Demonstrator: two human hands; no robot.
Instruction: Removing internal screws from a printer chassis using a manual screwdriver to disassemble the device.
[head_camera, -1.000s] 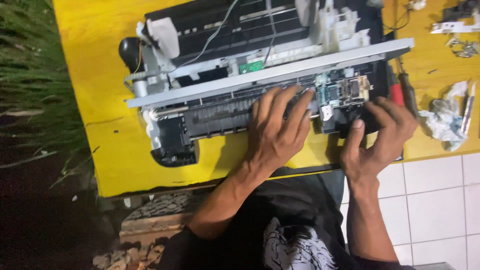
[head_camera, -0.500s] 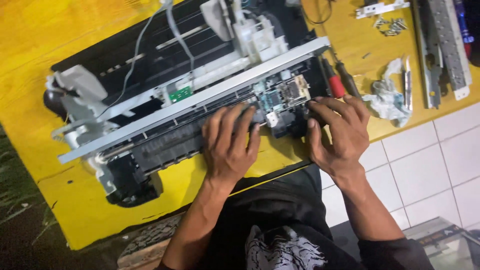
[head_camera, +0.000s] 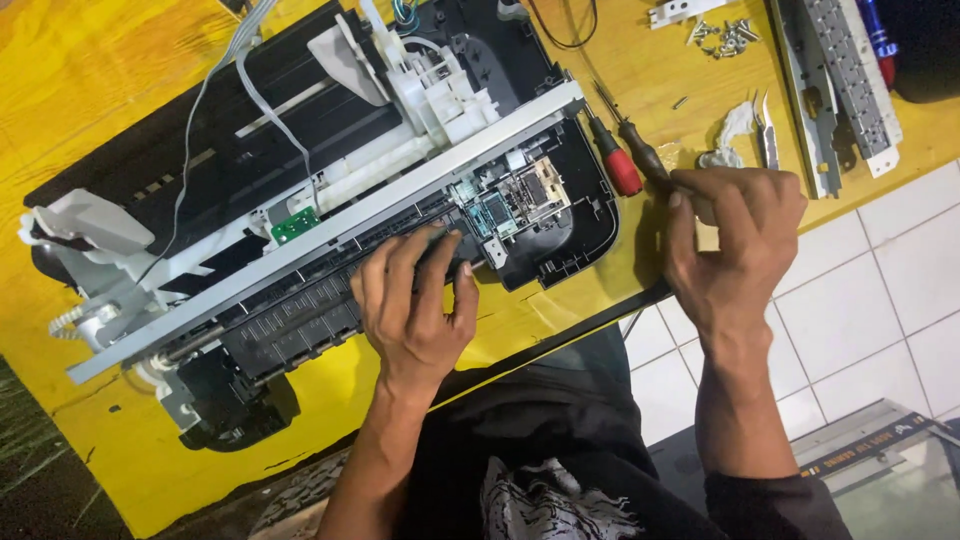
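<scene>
- The yellow worktop (head_camera: 640, 90) fills most of my view, its near edge running just above my lap, with white floor tiles (head_camera: 880, 300) beyond it on my right.
- The opened printer (head_camera: 300, 200) lies slantwise across the worktop, cover off, black base and white plastic parts bare; a long grey metal rail (head_camera: 330, 240) crosses it from end to end.
- A grey perforated metal strip (head_camera: 850, 80) lies at the far right of the worktop.
- My left hand (head_camera: 415, 310) rests flat on the printer's near side, fingers (head_camera: 400, 265) spread and pressing on the black ribbed part just below the rail, holding nothing.
- My right hand (head_camera: 735, 250) is off the printer, at the worktop's edge, fingers curled around the dark-handled screwdriver (head_camera: 640, 150) at its near end.
- A red-handled screwdriver (head_camera: 618, 165) lies just beside that one, touching the printer's right corner.
- Tweezers (head_camera: 768, 140) and crumpled white tissue (head_camera: 730, 135) lie near my right hand.
- Loose screws (head_camera: 725, 35) are scattered farther up.
</scene>
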